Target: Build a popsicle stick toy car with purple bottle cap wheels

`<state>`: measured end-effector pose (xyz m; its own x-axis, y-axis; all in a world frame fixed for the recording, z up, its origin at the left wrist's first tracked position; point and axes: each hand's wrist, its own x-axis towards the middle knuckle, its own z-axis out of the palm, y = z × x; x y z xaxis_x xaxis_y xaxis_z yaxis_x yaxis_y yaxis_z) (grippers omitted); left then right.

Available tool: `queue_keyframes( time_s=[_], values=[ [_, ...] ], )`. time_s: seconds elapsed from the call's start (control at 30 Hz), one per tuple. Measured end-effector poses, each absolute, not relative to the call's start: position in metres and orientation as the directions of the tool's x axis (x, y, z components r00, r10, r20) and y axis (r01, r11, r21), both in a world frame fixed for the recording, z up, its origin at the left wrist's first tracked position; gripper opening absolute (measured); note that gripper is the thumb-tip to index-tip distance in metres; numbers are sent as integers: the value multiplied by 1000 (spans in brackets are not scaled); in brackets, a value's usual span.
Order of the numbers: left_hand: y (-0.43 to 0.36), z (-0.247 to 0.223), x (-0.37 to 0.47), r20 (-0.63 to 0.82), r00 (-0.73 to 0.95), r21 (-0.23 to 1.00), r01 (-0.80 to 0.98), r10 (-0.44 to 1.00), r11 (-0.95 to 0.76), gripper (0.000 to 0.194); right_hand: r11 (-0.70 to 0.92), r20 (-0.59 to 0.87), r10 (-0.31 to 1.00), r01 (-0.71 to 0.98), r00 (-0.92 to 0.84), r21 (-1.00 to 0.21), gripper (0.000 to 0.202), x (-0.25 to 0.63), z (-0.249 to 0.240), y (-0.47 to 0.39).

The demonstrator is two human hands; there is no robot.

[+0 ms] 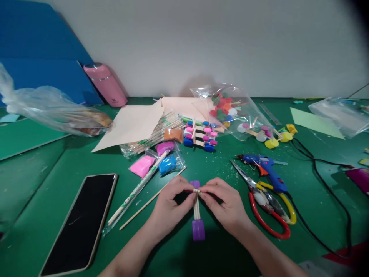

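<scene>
In the head view, a small model of pale wooden sticks (196,211) has a purple piece (198,230) at its near end and another purple piece (195,184) at its far end. My left hand (174,198) pinches the sticks from the left near the far end, thumb against fingertips. From the right, my right hand (225,202) pinches at the same spot, its fingertips nearly meeting the left ones. Round stick ends show between the two hands; what lies under the fingertips is hidden. A single thin stick (152,198) lies beside my left hand.
A phone (79,223) and wrapped chopsticks (135,188) lie left. Right are red-and-yellow-handled scissors (269,211) and a blue glue gun (266,167) with a trailing cord. Behind stand clay packets (142,165), finished stick models (200,134), a plastic bag (230,107) and a pink bottle (106,84).
</scene>
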<state>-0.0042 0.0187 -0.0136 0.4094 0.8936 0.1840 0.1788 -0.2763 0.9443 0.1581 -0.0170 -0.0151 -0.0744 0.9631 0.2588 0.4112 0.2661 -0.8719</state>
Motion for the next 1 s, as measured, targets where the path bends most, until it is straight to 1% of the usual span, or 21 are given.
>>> queue_keyframes(
  time_s=[0.53,0.7,0.83,1.0],
  values=[
    [20,-12,-2,199,408,936,189,891,-296,10,264,257,963,423,-75,-867,15,158,-17,-18],
    [19,-10,-1,228,401,924,198,887,-327,11,271,260,962,429,-87,-861,16,159,-16,-18],
    [18,-9,-1,258,403,901,228,878,-369,11,290,273,957,433,-103,-854,18,160,-15,-17],
    [16,-11,-2,250,418,880,277,873,-385,10,293,270,956,435,-115,-851,19,161,-15,-17]
  ],
)
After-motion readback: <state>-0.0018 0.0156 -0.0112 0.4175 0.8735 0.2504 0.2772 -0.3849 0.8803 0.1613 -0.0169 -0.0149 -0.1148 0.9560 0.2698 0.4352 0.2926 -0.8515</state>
